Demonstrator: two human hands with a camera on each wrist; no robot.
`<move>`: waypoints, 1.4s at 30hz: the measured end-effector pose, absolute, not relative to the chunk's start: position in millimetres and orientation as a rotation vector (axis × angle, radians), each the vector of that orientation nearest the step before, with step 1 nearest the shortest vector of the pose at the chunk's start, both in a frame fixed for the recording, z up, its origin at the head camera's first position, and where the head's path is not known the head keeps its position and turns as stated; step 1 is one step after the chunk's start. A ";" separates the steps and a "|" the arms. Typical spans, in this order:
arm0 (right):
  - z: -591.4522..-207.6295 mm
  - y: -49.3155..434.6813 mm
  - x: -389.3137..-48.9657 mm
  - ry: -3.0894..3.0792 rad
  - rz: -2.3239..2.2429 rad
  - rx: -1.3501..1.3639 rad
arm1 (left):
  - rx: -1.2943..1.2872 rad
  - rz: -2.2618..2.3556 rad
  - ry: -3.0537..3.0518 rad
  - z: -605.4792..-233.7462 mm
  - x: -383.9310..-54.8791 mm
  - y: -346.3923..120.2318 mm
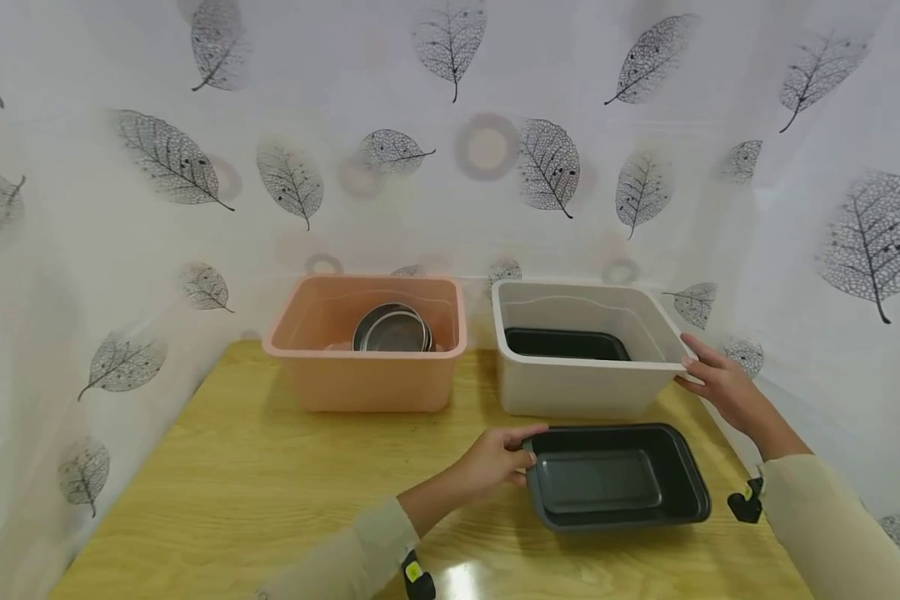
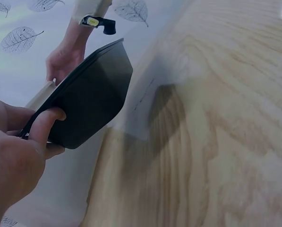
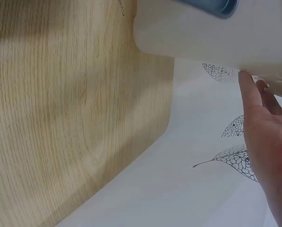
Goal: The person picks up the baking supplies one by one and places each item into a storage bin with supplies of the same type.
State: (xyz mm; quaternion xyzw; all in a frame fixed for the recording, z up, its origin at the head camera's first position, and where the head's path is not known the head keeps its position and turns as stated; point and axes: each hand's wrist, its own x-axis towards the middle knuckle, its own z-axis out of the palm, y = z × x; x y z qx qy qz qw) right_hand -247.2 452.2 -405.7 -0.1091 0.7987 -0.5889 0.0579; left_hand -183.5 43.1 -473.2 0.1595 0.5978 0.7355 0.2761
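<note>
My left hand [image 1: 489, 460] grips a dark rectangular loaf pan [image 1: 600, 482] by its left end, the thumb against the outside. In the left wrist view the loaf pan [image 2: 96, 92] is tilted and held above the table, its shadow on the wood. At the right, my right hand [image 1: 731, 398] holds the rim of a white plastic bin [image 1: 570, 392] near its front right corner. Seen from the right wrist, the thumb lies along the bin's outer wall while the other fingers reach over the rim. Another dark pan [image 1: 566, 343] lies inside the bin, partly hidden by the front wall.
An orange bin [image 1: 378, 385] stands left of the white one, with round metal pans [image 1: 396, 332] inside. Both bins sit toward the back of the wooden table [image 1: 270, 492]. A leaf-patterned white curtain [image 1: 375, 75] closes off the back and sides.
</note>
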 end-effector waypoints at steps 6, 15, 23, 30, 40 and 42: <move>-407.8 451.6 -244.2 2.394 -1.825 -0.329 | 0.492 1.907 1.674 -456.1 -190.5 24.5; -407.3 451.9 -242.1 2.431 -1.795 -0.336 | 0.561 1.884 1.648 -424.7 -200.1 3.8; -407.2 453.5 -242.2 2.389 -1.832 -0.347 | 0.621 1.885 1.698 -393.4 -215.9 -7.5; -407.0 455.0 -242.1 2.400 -1.822 -0.319 | 0.604 1.920 1.748 -372.4 -231.6 -10.0; -405.6 452.7 -244.5 2.407 -1.814 -0.326 | 0.600 1.948 1.830 -358.3 -261.4 -3.2; -405.3 452.5 -245.6 2.408 -1.810 -0.347 | 0.587 1.946 1.859 -355.9 -269.3 -1.1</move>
